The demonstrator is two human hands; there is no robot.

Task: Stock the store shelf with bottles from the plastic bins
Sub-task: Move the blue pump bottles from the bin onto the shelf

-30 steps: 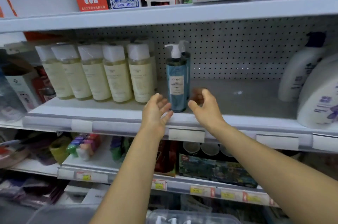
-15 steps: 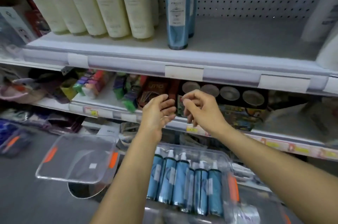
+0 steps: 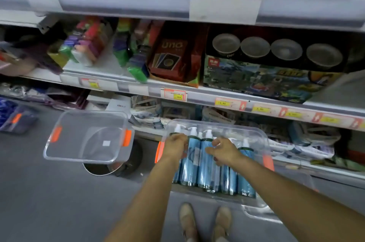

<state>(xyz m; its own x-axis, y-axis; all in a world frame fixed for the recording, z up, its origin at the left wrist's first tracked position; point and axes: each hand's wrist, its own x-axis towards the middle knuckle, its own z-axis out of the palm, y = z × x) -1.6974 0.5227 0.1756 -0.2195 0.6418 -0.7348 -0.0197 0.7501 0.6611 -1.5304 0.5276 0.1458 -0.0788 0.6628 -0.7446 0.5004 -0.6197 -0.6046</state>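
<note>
Several blue pump bottles (image 3: 207,170) with white pumps lie side by side in a clear plastic bin (image 3: 263,139) with orange handles, low in front of me. My left hand (image 3: 175,146) curls its fingers around the top of the leftmost bottle. My right hand (image 3: 224,151) grips the upper part of a bottle in the middle of the row. The stocking shelf's grey front edge (image 3: 128,0) runs across the top of the view; its surface is out of sight.
An empty clear bin (image 3: 48,149) with orange handles sits to the left on a round stool. Lower shelves hold card boxes (image 3: 169,54), toy sets (image 3: 256,77) and colourful packs. My shoes (image 3: 205,222) stand on the grey floor below the bins.
My view dropped from the shelf to the bins. Both hands came down from in front of the shelf edge into the bottle bin and closed on bottles.
</note>
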